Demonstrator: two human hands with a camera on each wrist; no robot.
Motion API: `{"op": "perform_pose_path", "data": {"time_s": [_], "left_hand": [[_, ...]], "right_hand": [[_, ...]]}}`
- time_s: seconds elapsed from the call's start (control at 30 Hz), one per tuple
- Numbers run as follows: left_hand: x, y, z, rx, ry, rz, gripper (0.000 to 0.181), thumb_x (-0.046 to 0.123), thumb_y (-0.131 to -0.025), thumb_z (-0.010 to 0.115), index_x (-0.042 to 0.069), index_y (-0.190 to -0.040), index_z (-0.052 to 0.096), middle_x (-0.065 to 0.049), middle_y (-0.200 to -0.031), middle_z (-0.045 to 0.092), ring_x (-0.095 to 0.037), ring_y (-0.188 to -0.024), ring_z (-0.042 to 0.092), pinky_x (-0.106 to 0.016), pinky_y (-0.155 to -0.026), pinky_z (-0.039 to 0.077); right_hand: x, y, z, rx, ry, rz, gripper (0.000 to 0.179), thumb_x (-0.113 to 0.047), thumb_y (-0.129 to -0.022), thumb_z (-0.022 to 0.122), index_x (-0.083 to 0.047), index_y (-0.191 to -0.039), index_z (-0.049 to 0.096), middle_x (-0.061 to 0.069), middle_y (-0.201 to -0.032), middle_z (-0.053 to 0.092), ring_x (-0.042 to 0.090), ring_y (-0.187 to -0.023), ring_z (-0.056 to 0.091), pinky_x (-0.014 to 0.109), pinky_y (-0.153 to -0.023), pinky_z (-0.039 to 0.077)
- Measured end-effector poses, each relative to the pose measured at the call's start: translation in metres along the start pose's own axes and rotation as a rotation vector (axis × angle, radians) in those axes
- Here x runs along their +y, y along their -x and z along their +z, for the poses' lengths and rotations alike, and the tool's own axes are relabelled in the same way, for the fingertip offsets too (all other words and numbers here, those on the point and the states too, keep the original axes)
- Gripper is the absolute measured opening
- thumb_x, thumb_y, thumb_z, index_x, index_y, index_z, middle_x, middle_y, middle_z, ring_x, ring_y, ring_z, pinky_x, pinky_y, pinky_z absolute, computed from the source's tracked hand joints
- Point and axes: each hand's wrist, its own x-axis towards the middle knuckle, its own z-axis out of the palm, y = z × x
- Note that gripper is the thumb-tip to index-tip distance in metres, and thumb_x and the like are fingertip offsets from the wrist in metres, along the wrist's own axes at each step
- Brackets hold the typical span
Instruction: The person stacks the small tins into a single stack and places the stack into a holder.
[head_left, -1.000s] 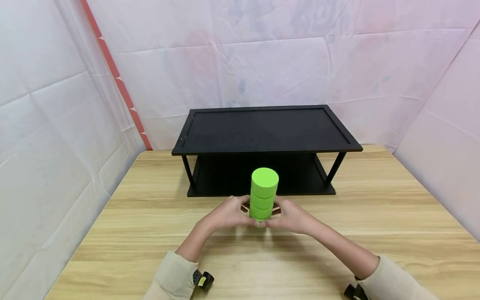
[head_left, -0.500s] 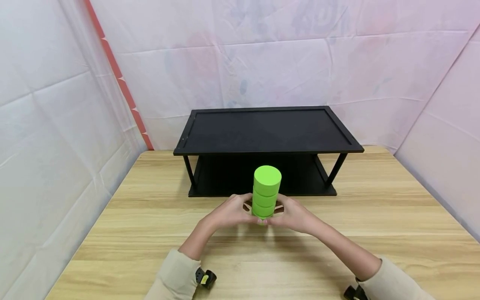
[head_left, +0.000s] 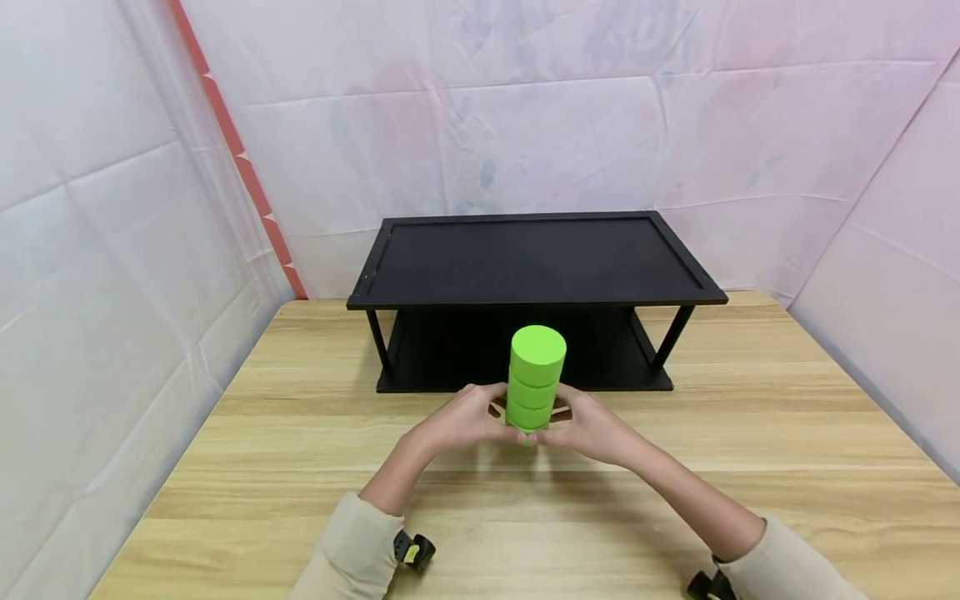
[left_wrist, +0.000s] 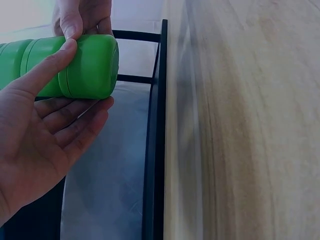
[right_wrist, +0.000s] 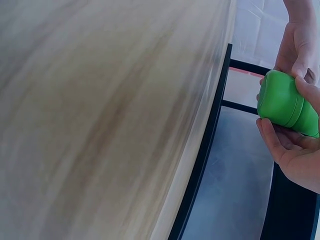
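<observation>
A tall bright green cylinder [head_left: 534, 379], made of stacked round sections with grooves between them, stands nearly upright in front of the rack. My left hand [head_left: 463, 421] grips its lower part from the left, and my right hand [head_left: 591, 429] holds it from the right. The two thumbs meet at the near side; the other fingers wrap toward the far side, partly hidden. In the left wrist view, the rounded bottom section of the cylinder [left_wrist: 90, 67] shows past the fingers, held above the table. The right wrist view has the right hand's fingers [right_wrist: 272, 140] along the cylinder [right_wrist: 282, 100].
Behind the cylinder stands a black two-tier rack [head_left: 536, 258], with a top shelf, thin posts and a lower shelf [head_left: 450, 358]. It rests on a light wooden table [head_left: 300, 467]. White sheeting [head_left: 525, 142] rises at the back and both sides.
Both hands have moved together slightly up and to the right in the head view, carrying the green cylinder. Their grip looks the same, and the rack stays in place.
</observation>
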Motion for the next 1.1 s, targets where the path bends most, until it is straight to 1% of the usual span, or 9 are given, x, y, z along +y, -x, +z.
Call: {"op": "perform_pose_path", "data": {"time_s": [0.2, 0.27, 0.47, 0.57, 0.7, 0.8, 0.93, 1.1], "left_hand": [[0.002, -0.002, -0.002, 0.002, -0.01, 0.012, 0.046, 0.023, -0.075, 0.078, 0.005, -0.113, 0.058, 0.001, -0.101, 0.063, -0.009, -0.089, 0.059, -0.02, -0.075, 0.048], [0.003, -0.003, -0.003, -0.001, -0.008, 0.012, 0.047, 0.021, -0.075, 0.078, 0.004, -0.114, 0.058, 0.0, -0.101, 0.063, -0.009, -0.089, 0.059, -0.02, -0.075, 0.049], [0.006, -0.004, -0.006, 0.008, -0.02, 0.007, 0.046, 0.021, -0.075, 0.078, 0.005, -0.113, 0.058, 0.0, -0.102, 0.063, -0.01, -0.09, 0.059, -0.02, -0.076, 0.048], [0.008, -0.005, -0.008, 0.017, -0.033, 0.014, 0.046, 0.021, -0.074, 0.078, 0.006, -0.113, 0.058, 0.0, -0.102, 0.063, -0.01, -0.09, 0.059, -0.021, -0.077, 0.048], [0.009, -0.006, -0.01, 0.023, -0.043, 0.023, 0.046, 0.022, -0.075, 0.078, 0.006, -0.113, 0.058, 0.001, -0.102, 0.063, -0.009, -0.091, 0.059, -0.02, -0.077, 0.048], [0.01, -0.006, -0.012, 0.027, -0.043, 0.03, 0.046, 0.021, -0.075, 0.078, 0.006, -0.113, 0.058, 0.001, -0.102, 0.063, -0.01, -0.091, 0.059, -0.02, -0.077, 0.048], [0.01, -0.007, -0.013, 0.034, -0.05, 0.045, 0.045, 0.021, -0.075, 0.078, 0.006, -0.112, 0.059, 0.001, -0.102, 0.063, -0.009, -0.09, 0.059, -0.02, -0.077, 0.048], [0.013, -0.01, -0.016, 0.041, -0.067, 0.065, 0.045, 0.022, -0.075, 0.078, 0.007, -0.112, 0.059, 0.001, -0.1, 0.063, -0.007, -0.088, 0.059, -0.02, -0.076, 0.048]], "right_hand": [[-0.002, -0.001, -0.002, 0.014, 0.004, -0.035, 0.049, -0.023, -0.074, 0.078, -0.006, -0.114, 0.056, 0.005, -0.108, 0.06, 0.024, -0.096, 0.059, 0.042, -0.081, 0.05], [-0.003, -0.002, -0.003, 0.008, 0.006, -0.041, 0.049, -0.022, -0.075, 0.077, -0.006, -0.115, 0.055, 0.006, -0.108, 0.059, 0.024, -0.097, 0.058, 0.042, -0.081, 0.05], [-0.005, -0.002, -0.006, 0.005, 0.011, -0.043, 0.048, -0.021, -0.076, 0.077, -0.002, -0.115, 0.055, 0.01, -0.11, 0.059, 0.027, -0.097, 0.058, 0.041, -0.08, 0.05], [-0.007, -0.003, -0.008, 0.017, 0.015, -0.034, 0.05, -0.021, -0.075, 0.077, -0.001, -0.115, 0.055, 0.01, -0.109, 0.059, 0.027, -0.096, 0.059, 0.041, -0.079, 0.051], [-0.009, -0.004, -0.01, 0.031, 0.016, -0.014, 0.051, -0.02, -0.075, 0.078, -0.001, -0.116, 0.055, 0.011, -0.109, 0.059, 0.026, -0.095, 0.06, 0.038, -0.077, 0.052], [-0.01, -0.004, -0.01, 0.038, 0.017, -0.011, 0.052, -0.019, -0.074, 0.078, 0.001, -0.116, 0.055, 0.011, -0.109, 0.06, 0.026, -0.094, 0.06, 0.038, -0.076, 0.052], [-0.011, -0.006, -0.011, 0.049, 0.026, -0.024, 0.052, -0.02, -0.073, 0.079, 0.001, -0.115, 0.056, 0.011, -0.108, 0.061, 0.026, -0.094, 0.061, 0.042, -0.077, 0.052], [-0.013, -0.007, -0.015, 0.066, 0.042, -0.045, 0.051, -0.019, -0.072, 0.08, 0.0, -0.114, 0.057, 0.01, -0.106, 0.061, 0.025, -0.093, 0.061, 0.04, -0.077, 0.052]]}}
